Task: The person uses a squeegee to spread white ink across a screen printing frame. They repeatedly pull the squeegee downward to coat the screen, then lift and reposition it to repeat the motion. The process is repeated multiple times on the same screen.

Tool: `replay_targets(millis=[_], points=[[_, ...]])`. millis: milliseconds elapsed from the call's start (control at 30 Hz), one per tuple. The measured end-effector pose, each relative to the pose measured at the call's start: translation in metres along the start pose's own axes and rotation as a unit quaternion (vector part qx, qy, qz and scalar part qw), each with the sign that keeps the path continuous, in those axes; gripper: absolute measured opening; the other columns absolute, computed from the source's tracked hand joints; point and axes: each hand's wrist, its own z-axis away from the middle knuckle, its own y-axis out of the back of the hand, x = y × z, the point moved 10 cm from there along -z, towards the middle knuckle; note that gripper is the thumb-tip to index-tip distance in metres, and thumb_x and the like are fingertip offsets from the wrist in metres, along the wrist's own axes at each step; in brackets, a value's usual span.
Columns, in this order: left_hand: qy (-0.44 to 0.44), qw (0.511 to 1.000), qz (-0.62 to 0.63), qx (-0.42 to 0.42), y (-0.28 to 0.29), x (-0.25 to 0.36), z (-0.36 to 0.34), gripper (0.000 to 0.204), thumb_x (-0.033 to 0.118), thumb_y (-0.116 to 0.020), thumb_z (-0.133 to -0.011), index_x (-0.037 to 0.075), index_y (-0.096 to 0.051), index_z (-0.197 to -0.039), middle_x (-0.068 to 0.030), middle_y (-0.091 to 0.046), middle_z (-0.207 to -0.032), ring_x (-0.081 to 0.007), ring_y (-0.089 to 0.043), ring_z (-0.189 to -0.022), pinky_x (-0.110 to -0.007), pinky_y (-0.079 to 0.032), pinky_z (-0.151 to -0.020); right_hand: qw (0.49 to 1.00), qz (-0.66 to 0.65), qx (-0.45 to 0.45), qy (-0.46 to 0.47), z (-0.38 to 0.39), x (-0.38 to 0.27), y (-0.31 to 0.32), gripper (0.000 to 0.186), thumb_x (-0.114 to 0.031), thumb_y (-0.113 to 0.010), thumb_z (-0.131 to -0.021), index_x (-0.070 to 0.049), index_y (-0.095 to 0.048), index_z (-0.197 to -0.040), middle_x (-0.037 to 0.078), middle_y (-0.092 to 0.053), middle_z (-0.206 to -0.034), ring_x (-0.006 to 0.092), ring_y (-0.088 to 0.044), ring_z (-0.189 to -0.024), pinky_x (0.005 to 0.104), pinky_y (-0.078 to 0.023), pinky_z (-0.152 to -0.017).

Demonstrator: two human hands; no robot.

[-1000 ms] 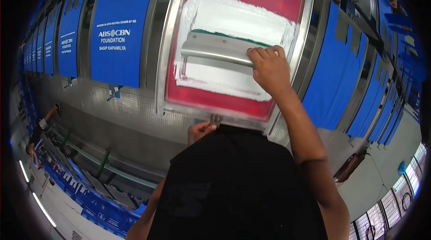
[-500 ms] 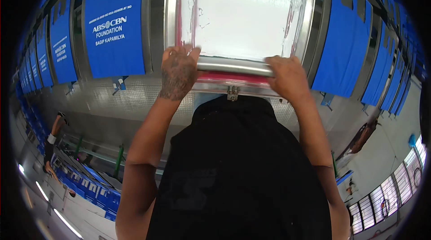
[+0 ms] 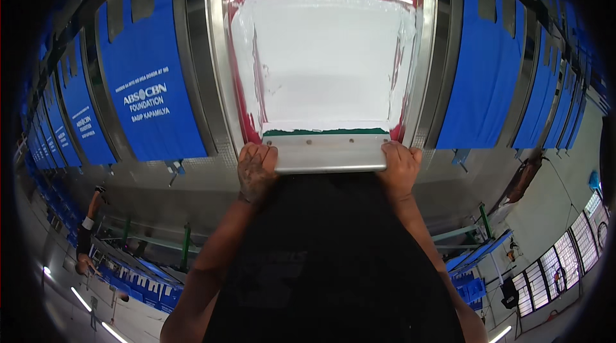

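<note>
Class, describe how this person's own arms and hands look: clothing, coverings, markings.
The left hand is ungloved, with dark, tattoo-like markings on its back. The right hand is ungloved too; no such markings can be made out there. No sleeve shows on the left arm or right arm. A black cloth garment covers the torso.

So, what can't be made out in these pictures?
In the head view:
Screen frame: far end cut off by the upper edge.
Its near end: hidden by the squeegee and black shirt.
Anything under the white ink: covered by it.
Distant worker, lower left: hands too small to read.
</note>
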Motion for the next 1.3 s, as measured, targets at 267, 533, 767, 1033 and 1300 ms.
replay_targets(millis=[267,533,767,1033,1300], points=[[-0.002,0.999,-0.007,-0.038,0.029,-0.070,-0.243,0.023,0.029,-0.079,-0.075,0.011,-0.069,-0.085,-0.0135,-0.069,-0.080,-0.0314,-0.067,-0.072,-0.042,-0.055,-0.075,0.995,0.090,-0.026,-0.020,-0.231,0.042,0.025,0.028,-0.031,-0.081,-0.064,-0.007,-0.072,-0.078,0.014,-0.070,-0.073,0.0322,-0.065,-0.063,0.0384,-0.046,-0.075],[-0.020,0.996,-0.082,-0.002,0.006,-0.005,-0.012,0.010,0.008,-0.069,-0.079,0.004,-0.067,-0.088,-0.0120,-0.058,-0.088,-0.0288,-0.059,-0.077,-0.041,-0.049,-0.068,0.994,0.047,-0.099,-0.010,-0.023,0.008,-0.003,0.033,-0.006,-0.073,-0.061,-0.010,-0.068,-0.093,0.006,-0.069,-0.093,0.0240,-0.065,-0.089,0.0461,-0.040,-0.088],[-0.030,0.992,-0.037,0.114,0.021,-0.052,-0.130,0.020,0.015,-0.075,-0.071,0.011,-0.064,-0.087,-0.0058,-0.058,-0.083,-0.0288,-0.058,-0.076,-0.042,-0.049,-0.070,0.993,0.084,0.054,0.056,-0.146,0.018,0.007,0.024,-0.013,-0.077,-0.060,-0.011,-0.069,-0.083,0.007,-0.067,-0.077,0.0268,-0.060,-0.066,0.0405,-0.040,-0.077],[0.111,0.982,-0.005,-0.153,0.002,-0.099,-0.164,0.023,0.029,-0.078,-0.077,0.010,-0.071,-0.088,-0.0133,-0.069,-0.081,-0.0331,-0.067,-0.080,-0.044,-0.053,-0.072,0.986,0.145,-0.085,0.008,-0.176,-0.003,0.036,0.033,-0.032,-0.084,-0.066,-0.008,-0.074,-0.086,0.012,-0.071,-0.079,0.0310,-0.064,-0.077,0.0411,-0.046,-0.088],[0.002,0.999,-0.036,-0.006,-0.003,-0.014,-0.025,0.023,0.004,-0.070,-0.075,-0.001,-0.069,-0.097,-0.0139,-0.066,-0.091,-0.0324,-0.061,-0.086,-0.043,-0.049,-0.080,0.998,0.048,0.008,0.050,-0.038,0.009,-0.002,0.024,-0.010,-0.073,-0.063,-0.010,-0.064,-0.085,0.007,-0.062,-0.082,0.0252,-0.059,-0.079,0.0435,-0.039,-0.079]])
